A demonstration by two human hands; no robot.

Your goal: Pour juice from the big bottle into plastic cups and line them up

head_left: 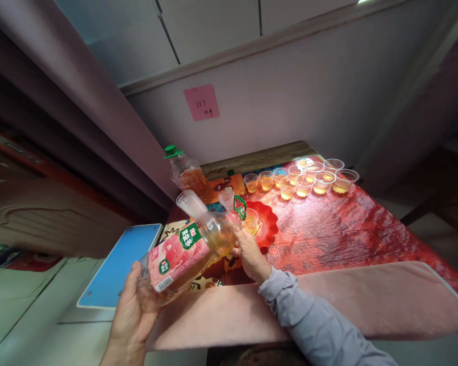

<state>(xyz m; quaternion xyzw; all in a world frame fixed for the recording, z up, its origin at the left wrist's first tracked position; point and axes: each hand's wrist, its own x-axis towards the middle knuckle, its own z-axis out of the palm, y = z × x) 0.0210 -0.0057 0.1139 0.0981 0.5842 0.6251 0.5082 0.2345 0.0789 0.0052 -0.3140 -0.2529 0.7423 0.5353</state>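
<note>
A: Where's the bottle (179,254), and why does it lean like that?

B: Over the near left of the table cover (347,229), base low, neck raised toward the clear cup (251,221) by the red scalloped dish (272,226). Likely it leans to bring the mouth close to that cup without lifting the whole weight high.

A: And the hands?

B: The left hand (132,305) is wrapped around the base, thumb on one side — a sensible hold, I'd say, since it bears the heavy end. The right hand (254,256) touches the shoulder near the neck, probably to steer it. Whether those fingers grip the bottle firmly, or hold the cup too, I can't tell.

A: Why a dish there?

B: Perhaps to catch drips (its raised, wavy rim would suit that).

A: The filled cups (322,182) sit further off.

B: Grouped toward the far edge, each with some amber liquid — I suspect that keeps them clear of the elbows. The second bottle (193,180) stands upright at the far left, with stacked cups (191,204) nearer, apparently within easy reach.
</note>
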